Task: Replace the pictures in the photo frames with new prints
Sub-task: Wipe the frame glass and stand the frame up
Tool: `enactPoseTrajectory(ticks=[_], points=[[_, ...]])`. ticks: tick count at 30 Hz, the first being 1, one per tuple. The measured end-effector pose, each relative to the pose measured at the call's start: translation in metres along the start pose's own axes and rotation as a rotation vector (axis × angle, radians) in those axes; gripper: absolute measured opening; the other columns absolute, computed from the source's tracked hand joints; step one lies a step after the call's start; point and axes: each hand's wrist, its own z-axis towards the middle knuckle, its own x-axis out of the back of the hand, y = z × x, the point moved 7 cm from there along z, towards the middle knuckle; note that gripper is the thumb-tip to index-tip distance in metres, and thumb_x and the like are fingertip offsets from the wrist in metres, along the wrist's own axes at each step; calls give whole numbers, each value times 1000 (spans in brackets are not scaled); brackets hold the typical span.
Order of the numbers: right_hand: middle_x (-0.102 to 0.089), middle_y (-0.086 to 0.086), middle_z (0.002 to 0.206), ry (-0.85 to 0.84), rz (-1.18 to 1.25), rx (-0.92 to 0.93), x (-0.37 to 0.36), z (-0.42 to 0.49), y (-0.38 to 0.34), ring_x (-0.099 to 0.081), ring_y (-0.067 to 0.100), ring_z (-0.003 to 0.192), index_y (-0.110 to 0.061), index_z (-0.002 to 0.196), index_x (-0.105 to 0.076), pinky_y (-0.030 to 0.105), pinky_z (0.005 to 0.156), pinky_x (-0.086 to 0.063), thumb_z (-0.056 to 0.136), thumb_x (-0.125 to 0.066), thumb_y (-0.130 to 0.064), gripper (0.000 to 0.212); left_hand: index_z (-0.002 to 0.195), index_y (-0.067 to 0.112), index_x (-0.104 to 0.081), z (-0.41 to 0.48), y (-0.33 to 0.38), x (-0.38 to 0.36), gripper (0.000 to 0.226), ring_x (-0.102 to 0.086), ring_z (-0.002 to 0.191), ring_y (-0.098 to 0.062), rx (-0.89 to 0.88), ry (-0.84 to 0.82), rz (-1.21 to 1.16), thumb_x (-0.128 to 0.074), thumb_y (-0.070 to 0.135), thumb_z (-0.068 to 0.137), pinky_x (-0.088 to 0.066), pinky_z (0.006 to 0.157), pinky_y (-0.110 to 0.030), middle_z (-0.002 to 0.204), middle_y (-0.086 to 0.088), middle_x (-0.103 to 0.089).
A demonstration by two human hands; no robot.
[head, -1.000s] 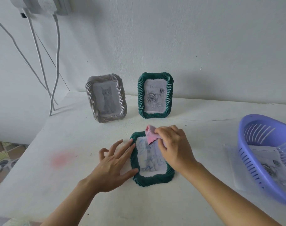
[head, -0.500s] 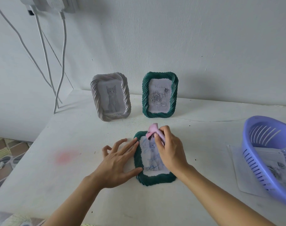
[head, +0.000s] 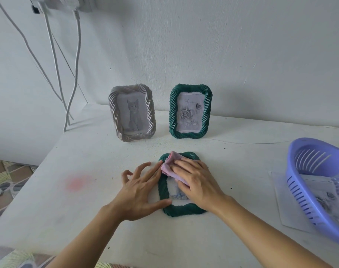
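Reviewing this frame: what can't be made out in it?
Head view only:
1. Flat frame: its picture is mostly covered by the right hand and cloth.
2. Basket: cut off by the right edge.
3. Prints under it: blurred, partly behind its wall.
4. Plugs: cut off by the top edge.

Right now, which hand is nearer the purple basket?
Right. The right hand presses a pink cloth on the flat green frame, toward the basket; the left hand rests on the frame's opposite edge, farther away.
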Motion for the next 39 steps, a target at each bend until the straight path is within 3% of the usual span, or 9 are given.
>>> enactPoseTrajectory(ticks=[6,9,14,18,21,24,28,32,39], points=[[-41,-5,153,-75,-100,-20,4,5,4,-33,16,141,-28,135,-54,35,102,-41,90,-35,-25,49,157,38,10,4,-2,-4,106,2,149,-6,48,-34,19,-24,96,76,-11,110,-45,163,25,7],[-48,-3,149,-66,-130,-15,4,4,7,-33,20,144,-23,121,-63,42,100,-44,89,-48,-13,37,158,35,6,2,-3,-6,104,7,150,-5,51,-46,23,-23,94,78,-8,112,-45,163,25,8],[-47,-11,149,-120,-48,-19,1,-1,12,-35,15,143,-35,147,-37,44,104,-38,89,-56,-7,67,158,36,3,-5,-1,-11,94,17,150,-3,59,-39,14,-20,89,85,-3,116,-48,162,26,12],[-37,-15,154,-195,7,-17,-1,-1,14,-20,15,149,-40,144,-42,49,116,-22,97,-37,-35,47,157,38,11,-4,0,-11,95,21,149,-3,48,-74,29,-19,91,83,-2,116,-50,161,26,15],[-24,-15,160,-252,-16,14,-3,-4,15,-10,17,151,-48,151,-27,43,120,-14,103,-24,-55,49,156,37,16,-4,0,-10,100,23,148,-4,30,-108,31,-20,93,81,0,116,-51,161,25,19],[-33,-10,155,-201,-90,44,0,-4,12,-24,20,146,-49,150,-25,45,111,-28,106,-22,-49,45,156,36,16,-4,0,-9,101,24,148,-5,19,-120,35,-21,92,81,0,117,-52,161,25,21],[-41,-4,151,-177,-151,84,-3,-3,12,-36,25,138,-48,145,-38,45,100,-38,102,-40,-37,44,156,37,15,-3,-1,-10,102,24,148,-3,29,-123,28,-22,93,80,1,117,-51,161,26,21],[-31,1,159,-191,-193,43,-6,0,12,-37,27,137,-46,145,-37,47,95,-40,95,-50,-26,55,156,37,14,-3,-2,-10,101,21,149,-4,25,-111,20,-23,93,80,1,116,-51,162,25,17],[-32,-6,160,-135,-132,-39,-13,7,7,-38,22,137,-39,144,-45,44,97,-36,96,-36,-27,50,156,38,15,-4,-1,-10,100,17,151,-7,30,-89,53,-22,92,81,-1,115,-49,162,24,16]])
